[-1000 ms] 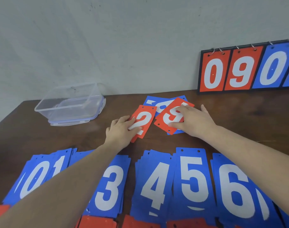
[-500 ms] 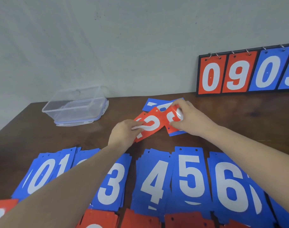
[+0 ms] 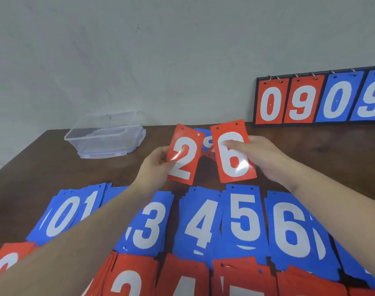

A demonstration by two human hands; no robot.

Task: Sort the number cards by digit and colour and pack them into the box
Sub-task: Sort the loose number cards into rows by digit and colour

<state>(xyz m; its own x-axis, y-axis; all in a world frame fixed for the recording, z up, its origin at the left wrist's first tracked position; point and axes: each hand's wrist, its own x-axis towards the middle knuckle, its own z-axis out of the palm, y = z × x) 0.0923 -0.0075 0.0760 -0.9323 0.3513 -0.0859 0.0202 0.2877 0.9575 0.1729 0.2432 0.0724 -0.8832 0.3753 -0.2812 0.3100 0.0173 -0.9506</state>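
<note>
A red 2 card (image 3: 181, 155) is pinched in the left grip (image 3: 155, 167) and a red 6 card (image 3: 233, 152) in the right grip (image 3: 261, 155), above the tabletop (image 3: 33, 167) middle. Loose cards (image 3: 205, 144) behind are mostly hidden. The clear box (image 3: 105, 135) is seen near the far left corner.

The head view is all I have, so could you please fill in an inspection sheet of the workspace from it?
Surface: dark wooden table, set against a pale wall.
Job's things: red 2 card and red 6 card held up above the table; blue piles showing 0, 1, 3, 4, 5, 6 in a row; red piles nearer the camera; clear plastic box at far left, lid off, no cards seen inside.
Clutter: a few unsorted cards behind the held ones.
Grippers: left hand grips the 2; right hand grips the 6.
Cables: nothing seen.
Surroundings: flip scoreboard reading 0 9 0 9 leans on the wall.
</note>
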